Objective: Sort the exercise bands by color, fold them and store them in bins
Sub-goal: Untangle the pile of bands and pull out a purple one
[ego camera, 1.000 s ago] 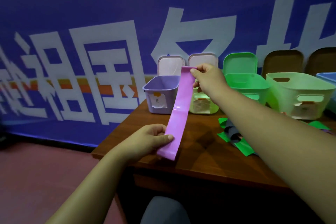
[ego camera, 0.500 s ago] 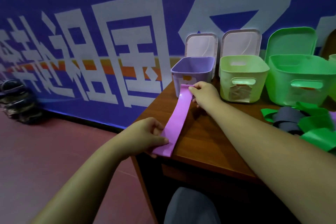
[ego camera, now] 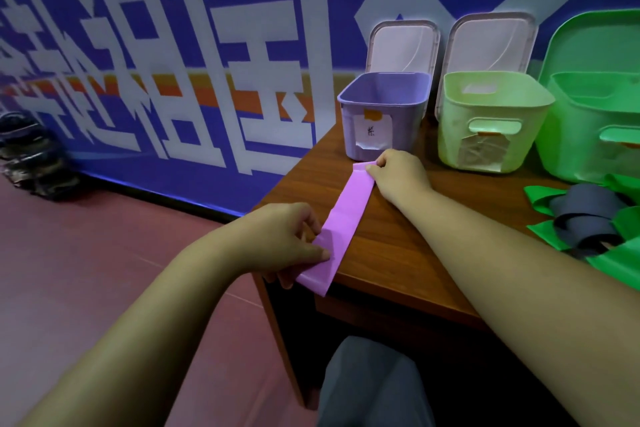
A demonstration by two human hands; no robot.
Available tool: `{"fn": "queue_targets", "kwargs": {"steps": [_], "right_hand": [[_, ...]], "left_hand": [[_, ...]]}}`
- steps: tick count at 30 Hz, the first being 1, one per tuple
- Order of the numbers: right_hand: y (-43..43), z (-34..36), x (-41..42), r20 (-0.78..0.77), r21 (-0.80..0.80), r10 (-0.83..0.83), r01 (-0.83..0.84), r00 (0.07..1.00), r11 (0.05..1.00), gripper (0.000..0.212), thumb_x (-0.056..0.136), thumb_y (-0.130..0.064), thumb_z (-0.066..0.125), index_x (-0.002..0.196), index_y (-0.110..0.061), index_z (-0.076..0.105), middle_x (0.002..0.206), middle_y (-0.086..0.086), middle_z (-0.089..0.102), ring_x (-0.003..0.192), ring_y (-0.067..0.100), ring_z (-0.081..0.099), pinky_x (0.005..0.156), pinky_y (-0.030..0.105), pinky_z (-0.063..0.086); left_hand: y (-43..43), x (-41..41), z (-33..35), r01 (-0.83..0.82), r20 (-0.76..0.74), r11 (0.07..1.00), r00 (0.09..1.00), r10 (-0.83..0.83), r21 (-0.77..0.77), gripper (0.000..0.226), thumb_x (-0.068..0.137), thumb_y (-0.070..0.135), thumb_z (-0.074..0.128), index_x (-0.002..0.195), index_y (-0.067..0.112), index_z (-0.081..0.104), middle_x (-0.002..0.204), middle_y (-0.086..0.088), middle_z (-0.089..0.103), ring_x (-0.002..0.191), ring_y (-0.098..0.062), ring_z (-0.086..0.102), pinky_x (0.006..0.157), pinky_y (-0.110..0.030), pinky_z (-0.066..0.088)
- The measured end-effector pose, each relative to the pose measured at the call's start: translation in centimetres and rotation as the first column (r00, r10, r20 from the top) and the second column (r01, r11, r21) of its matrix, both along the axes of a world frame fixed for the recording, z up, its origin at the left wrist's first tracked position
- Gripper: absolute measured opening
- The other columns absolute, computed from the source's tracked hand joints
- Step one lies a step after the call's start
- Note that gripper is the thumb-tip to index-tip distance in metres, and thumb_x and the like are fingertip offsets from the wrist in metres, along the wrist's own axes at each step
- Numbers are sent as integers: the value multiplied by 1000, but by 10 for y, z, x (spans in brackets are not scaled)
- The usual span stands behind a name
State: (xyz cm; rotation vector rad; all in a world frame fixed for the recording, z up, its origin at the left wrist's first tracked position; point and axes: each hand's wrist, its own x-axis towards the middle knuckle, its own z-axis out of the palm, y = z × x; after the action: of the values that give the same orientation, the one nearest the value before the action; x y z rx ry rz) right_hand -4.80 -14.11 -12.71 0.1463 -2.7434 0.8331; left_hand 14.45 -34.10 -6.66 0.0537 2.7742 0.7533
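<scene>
Our left grip point(ego camera: 291, 241) pinches the purple band point(ego camera: 344, 220) at its near end, just off the tabletop point(ego camera: 398, 250) edge; our right grip point(ego camera: 398, 173) pinches the far end, so it lies flat and taut for folding, we judge; the purple bin point(ego camera: 381, 114) stands just beyond that grip.

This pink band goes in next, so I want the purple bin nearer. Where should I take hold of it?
Probably the front rim of the purple bin, from above, thumb outside. Its top is open and no handle slot shows; a lid stands behind it, and the pale green bin crowds its right side.
</scene>
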Motion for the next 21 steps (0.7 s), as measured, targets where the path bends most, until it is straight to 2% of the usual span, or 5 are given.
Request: {"fn": "queue_targets", "kwargs": {"steps": [6,10,15,18,21], "right_hand": [[11,10,15,23,50,40,-42,999,998,35,102,-38,68,118,-8,74,125,16,71,116,37,65,99,41,54],[47,25,38,66,152,153,-161,986,975,25,99,-33,67,117,-17,74,124,10,69,115,31,66,101,39,53],[110,56,75,26,164,195,-197,980,967,11,102,-28,64,101,-25,74,101,-4,71,73,12,63,72,33,52],[153,69,95,-20,157,189,-183,982,970,11,100,-29,66,96,-27,76,96,-7,70,89,18,66,79,33,51],[194,76,113,-22,155,169,-164,985,974,12,101,-31,67,97,-27,77,89,-16,65,91,15,63,79,30,46]], "left_hand": [[2,-1,5,9,-43,980,999,-18,-199,28,95,49,74,114,31,63,88,1,76,59,-14,73,47,-28,55],[23,-6,15,30,-103,915,992,-78,-402,35,97,57,67,109,24,70,99,0,71,87,-18,69,62,-30,52],[73,-18,24,-31,-194,824,976,-96,-565,34,96,51,69,103,18,67,90,1,64,86,-22,64,76,-40,58],[106,-21,33,-57,-73,747,997,11,-662,31,93,41,78,102,17,61,92,-3,64,85,-24,64,76,-39,53],[129,-24,42,-68,22,719,993,115,-691,30,95,37,77,107,16,60,96,-5,62,79,-25,59,79,-39,49]]}}
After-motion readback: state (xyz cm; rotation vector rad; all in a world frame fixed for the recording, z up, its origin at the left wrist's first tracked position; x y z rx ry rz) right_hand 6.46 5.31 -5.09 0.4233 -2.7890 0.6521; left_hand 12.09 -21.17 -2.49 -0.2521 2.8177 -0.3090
